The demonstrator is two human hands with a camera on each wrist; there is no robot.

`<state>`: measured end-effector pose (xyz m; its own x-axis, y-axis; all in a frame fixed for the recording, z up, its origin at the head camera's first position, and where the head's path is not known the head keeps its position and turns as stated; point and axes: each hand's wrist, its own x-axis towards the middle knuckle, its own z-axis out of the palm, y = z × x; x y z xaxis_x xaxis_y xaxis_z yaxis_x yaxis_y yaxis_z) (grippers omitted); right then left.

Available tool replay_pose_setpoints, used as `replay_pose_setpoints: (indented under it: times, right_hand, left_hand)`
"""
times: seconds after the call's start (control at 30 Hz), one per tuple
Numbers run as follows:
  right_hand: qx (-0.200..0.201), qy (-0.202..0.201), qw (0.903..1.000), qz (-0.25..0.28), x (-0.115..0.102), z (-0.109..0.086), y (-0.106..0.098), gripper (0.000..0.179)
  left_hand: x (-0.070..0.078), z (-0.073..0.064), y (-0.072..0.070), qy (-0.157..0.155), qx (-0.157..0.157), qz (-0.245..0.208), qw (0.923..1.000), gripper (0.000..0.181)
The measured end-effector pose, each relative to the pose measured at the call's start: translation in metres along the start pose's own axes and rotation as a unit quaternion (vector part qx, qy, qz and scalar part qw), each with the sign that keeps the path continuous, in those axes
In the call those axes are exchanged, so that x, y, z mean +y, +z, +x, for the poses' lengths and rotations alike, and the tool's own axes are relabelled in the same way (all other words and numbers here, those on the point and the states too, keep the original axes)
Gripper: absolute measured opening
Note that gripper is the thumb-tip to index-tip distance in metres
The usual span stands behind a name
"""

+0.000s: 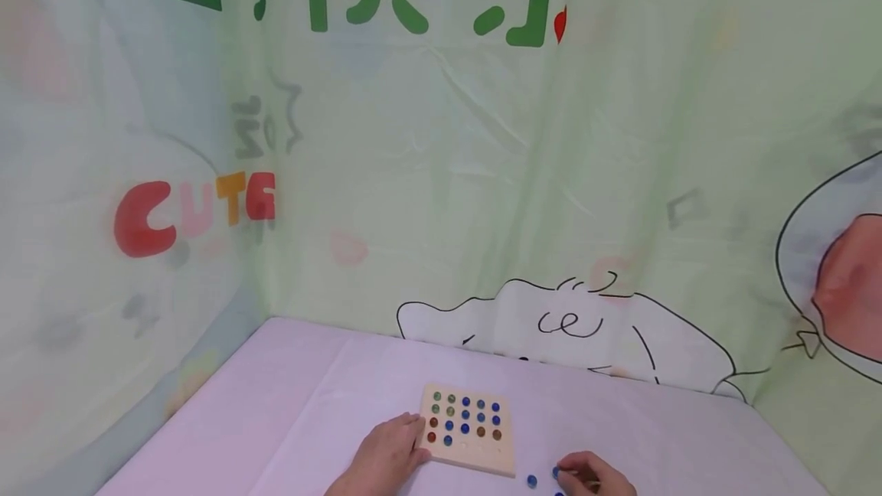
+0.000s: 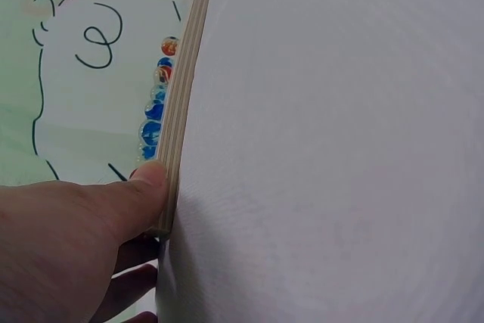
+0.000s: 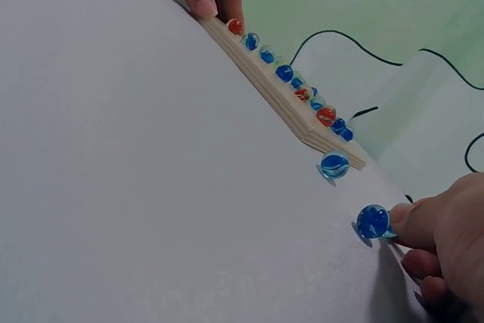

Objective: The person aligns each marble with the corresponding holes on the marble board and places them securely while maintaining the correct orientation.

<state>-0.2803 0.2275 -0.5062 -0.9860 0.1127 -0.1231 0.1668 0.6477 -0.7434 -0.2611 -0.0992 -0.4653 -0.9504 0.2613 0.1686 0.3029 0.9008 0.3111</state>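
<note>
A pale wooden board [image 1: 475,461] lies on the table, with rows of glass marbles in green, blue and reddish brown seated in it. Bare hollows show at the right of its front row. My left hand [image 1: 389,450] grips the board's near left corner, thumb against the front edge [image 2: 178,134] and fingers along the side. To the right of the board, my right hand [image 1: 596,473] pinches a blue marble [image 1: 556,472] between thumb and fingers, low over the cloth. Close to those fingertips sits another blue marble [image 3: 373,222]. A further blue marble [image 3: 335,164] lies nearer the board's corner.
A pale lilac cloth [image 1: 324,389] covers the table. Behind it hangs a light green printed curtain [image 1: 413,213] with a line-drawn figure, and a second printed curtain [image 1: 89,312] borders the left side.
</note>
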Motion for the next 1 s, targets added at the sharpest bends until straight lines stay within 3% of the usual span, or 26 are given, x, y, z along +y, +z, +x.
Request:
replay_pose_setpoints:
  times: [0.3, 0.63, 1.0]
  right_hand:
    - [0.014, 0.001, 0.9998, -0.016, -0.007, 0.002, 0.002, 0.012]
    - [0.016, -0.004, 0.9998, 0.012, -0.009, -0.001, 0.003, 0.014]
    - [0.040, -0.018, 0.9986, 0.029, -0.025, -0.007, 0.007, 0.013]
  left_hand:
    - [-0.002, 0.001, 0.001, 0.006, 0.005, -0.002, 1.0000, 0.047]
    - [-0.003, 0.003, 0.003, -0.003, -0.012, 0.009, 0.9999, 0.049]
    - [-0.001, 0.002, 0.001, -0.003, -0.008, 0.024, 0.9997, 0.047]
